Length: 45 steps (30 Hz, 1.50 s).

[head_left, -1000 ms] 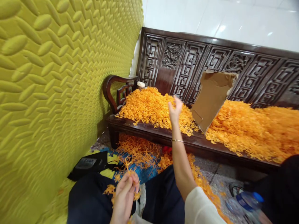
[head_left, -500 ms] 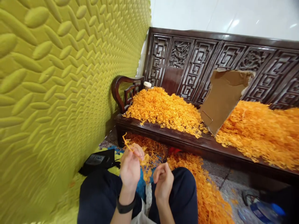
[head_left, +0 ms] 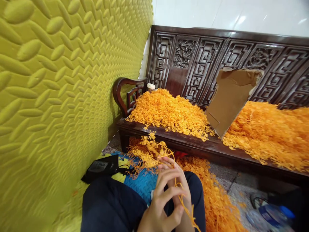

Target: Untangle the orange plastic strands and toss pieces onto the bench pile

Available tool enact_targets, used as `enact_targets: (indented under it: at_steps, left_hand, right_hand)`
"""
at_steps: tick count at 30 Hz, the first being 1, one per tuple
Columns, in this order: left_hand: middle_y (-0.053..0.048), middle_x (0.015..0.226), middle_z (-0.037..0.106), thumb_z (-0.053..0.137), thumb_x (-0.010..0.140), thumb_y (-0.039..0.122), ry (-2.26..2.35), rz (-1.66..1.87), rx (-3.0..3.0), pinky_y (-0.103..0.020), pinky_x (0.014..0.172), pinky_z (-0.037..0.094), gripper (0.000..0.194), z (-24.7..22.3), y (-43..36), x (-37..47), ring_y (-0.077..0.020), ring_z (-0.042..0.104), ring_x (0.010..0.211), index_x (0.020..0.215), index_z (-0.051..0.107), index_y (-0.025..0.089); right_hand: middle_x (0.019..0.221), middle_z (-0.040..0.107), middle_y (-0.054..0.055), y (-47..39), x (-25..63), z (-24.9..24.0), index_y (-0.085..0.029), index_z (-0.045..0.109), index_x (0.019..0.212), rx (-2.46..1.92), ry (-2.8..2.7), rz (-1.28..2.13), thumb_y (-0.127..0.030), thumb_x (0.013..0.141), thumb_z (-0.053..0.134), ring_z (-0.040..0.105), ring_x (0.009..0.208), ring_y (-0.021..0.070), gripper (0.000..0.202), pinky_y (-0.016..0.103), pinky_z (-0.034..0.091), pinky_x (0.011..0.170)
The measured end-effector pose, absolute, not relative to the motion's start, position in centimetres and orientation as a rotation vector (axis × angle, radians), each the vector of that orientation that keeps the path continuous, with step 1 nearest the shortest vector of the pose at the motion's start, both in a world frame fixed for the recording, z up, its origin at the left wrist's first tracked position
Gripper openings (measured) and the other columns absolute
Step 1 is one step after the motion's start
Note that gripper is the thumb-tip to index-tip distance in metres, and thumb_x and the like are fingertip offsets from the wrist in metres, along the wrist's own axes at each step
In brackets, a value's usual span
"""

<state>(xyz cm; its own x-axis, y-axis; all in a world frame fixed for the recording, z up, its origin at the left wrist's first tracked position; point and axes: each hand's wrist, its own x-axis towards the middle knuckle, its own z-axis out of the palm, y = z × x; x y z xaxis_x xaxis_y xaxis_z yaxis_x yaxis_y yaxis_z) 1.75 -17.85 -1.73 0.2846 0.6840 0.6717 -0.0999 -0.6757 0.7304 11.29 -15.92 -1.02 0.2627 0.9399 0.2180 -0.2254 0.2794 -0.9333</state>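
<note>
The orange strand [head_left: 187, 211] is slanting from a frilly orange cluster [head_left: 151, 151] at upper left, bending over the fingertips and running to lower right, above the dark-trousered knees and in front of the dark wooden table [head_left: 166, 132]. The left hand [head_left: 164, 199] is curling partway, its thumb and index finger standing apart beside the strand; whether it is gripping is unclear. The right hand [head_left: 182, 180] is touching the strand at its fingertips, its grip partly hidden, so its closure cannot be told.
</note>
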Motion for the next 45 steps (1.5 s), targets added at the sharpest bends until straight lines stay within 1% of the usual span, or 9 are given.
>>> enact_targets:
  at_steps: [5, 8, 11, 18, 24, 31, 36, 40, 45]
  left_hand:
    - [-0.015, 0.127, 0.057, 0.057, 0.082, 0.026, 0.641, 1.722, 1.691, -0.048, 0.096, 0.039, 0.040, -4.3, -18.6, 1.5, -0.0333, 0.050, 0.117, 0.121, 0.059, 0.023]
    - [-0.010, 0.100, 0.068, 0.045, 0.088, 0.043, 0.756, 1.862, 1.080, -0.039, 0.080, 0.050, 0.034, -5.3, -18.1, 1.6, -0.0255, 0.064, 0.089, 0.104, 0.064, 0.021]
    - [-0.008, 0.083, 0.069, 0.043, 0.087, 0.049, 0.869, 1.576, 0.840, -0.035, 0.073, 0.051, 0.040, -5.3, -16.7, 1.4, -0.0219, 0.064, 0.075, 0.084, 0.066, 0.017]
    - [-0.013, 0.113, 0.067, 0.061, 0.071, 0.060, 0.957, 1.316, 0.811, -0.043, 0.099, 0.041, 0.054, -5.0, -14.6, 1.5, -0.0296, 0.057, 0.112, 0.101, 0.069, 0.015]
    - [-0.012, 0.102, 0.072, 0.067, 0.072, 0.045, 0.898, 1.407, 0.840, -0.036, 0.092, 0.048, 0.037, -3.0, -14.1, 1.4, -0.0269, 0.063, 0.104, 0.093, 0.073, 0.015]
    - [-0.005, 0.086, 0.073, 0.071, 0.069, 0.038, 0.906, 1.622, 0.736, -0.026, 0.081, 0.050, 0.022, -2.7, -13.3, -0.2, -0.0187, 0.066, 0.086, 0.077, 0.073, 0.018]
    - [-0.005, 0.078, 0.070, 0.077, 0.058, 0.041, 0.978, 1.623, 0.765, -0.030, 0.079, 0.049, 0.027, -2.9, -13.2, -1.3, -0.0208, 0.065, 0.083, 0.067, 0.070, 0.016]
    - [-0.004, 0.077, 0.065, 0.073, 0.067, 0.035, 1.000, 1.555, 1.077, -0.026, 0.068, 0.049, 0.018, -3.2, -13.4, -1.4, -0.0182, 0.062, 0.076, 0.072, 0.072, 0.017]
    - [-0.003, 0.074, 0.063, 0.066, 0.074, 0.022, 1.053, 1.600, 1.416, -0.022, 0.063, 0.047, 0.008, -2.9, -13.9, -1.2, -0.0152, 0.059, 0.070, 0.074, 0.073, 0.019]
  right_hand:
    - [0.113, 0.066, 0.006, -15.3, 11.5, -1.5, -0.024, 0.069, 0.098, -0.788, -0.658, 1.233, -0.035, 0.076, 0.064, 0.066, 0.088, 0.0167, 0.025, 0.030, 0.051, 0.086]
    - [0.111, 0.067, 0.008, -14.9, 11.4, -1.6, -0.021, 0.071, 0.094, -0.767, -0.579, 1.222, -0.030, 0.071, 0.070, 0.066, 0.083, 0.0150, 0.025, 0.029, 0.051, 0.084]
    - [0.112, 0.066, 0.009, -15.0, 10.9, -1.4, -0.019, 0.071, 0.094, -0.755, -0.592, 1.214, -0.028, 0.070, 0.071, 0.066, 0.085, 0.0159, 0.026, 0.030, 0.050, 0.084]
    - [0.102, 0.068, 0.006, -15.6, 9.4, -2.3, -0.020, 0.067, 0.097, -0.787, -0.699, 1.197, -0.031, 0.076, 0.067, 0.064, 0.086, 0.0156, 0.023, 0.027, 0.049, 0.080]
    - [0.103, 0.064, 0.004, -15.7, 8.4, -4.0, -0.021, 0.063, 0.096, -0.956, -0.785, 1.001, -0.036, 0.079, 0.064, 0.059, 0.096, 0.0163, 0.022, 0.027, 0.046, 0.087]
    - [0.070, 0.061, 0.004, -15.8, 11.0, -3.9, -0.015, 0.066, 0.073, -1.086, -1.344, 1.166, -0.047, 0.090, 0.044, 0.057, 0.067, 0.0134, 0.042, 0.025, 0.044, 0.067]
    - [0.066, 0.060, 0.004, -17.4, 14.3, -2.2, -0.015, 0.066, 0.070, -0.944, -1.715, 1.233, -0.039, 0.089, 0.050, 0.056, 0.066, 0.0136, 0.035, 0.025, 0.042, 0.065]
    - [0.068, 0.058, 0.003, -18.2, 14.8, -0.8, -0.017, 0.064, 0.069, -0.883, -1.462, 1.015, -0.029, 0.091, 0.048, 0.055, 0.067, 0.0119, 0.029, 0.023, 0.042, 0.064]
    - [0.093, 0.060, 0.003, -17.2, 14.2, 0.5, -0.026, 0.058, 0.112, -0.920, -1.178, 0.679, -0.028, 0.088, 0.054, 0.058, 0.079, 0.0121, 0.025, 0.023, 0.046, 0.071]
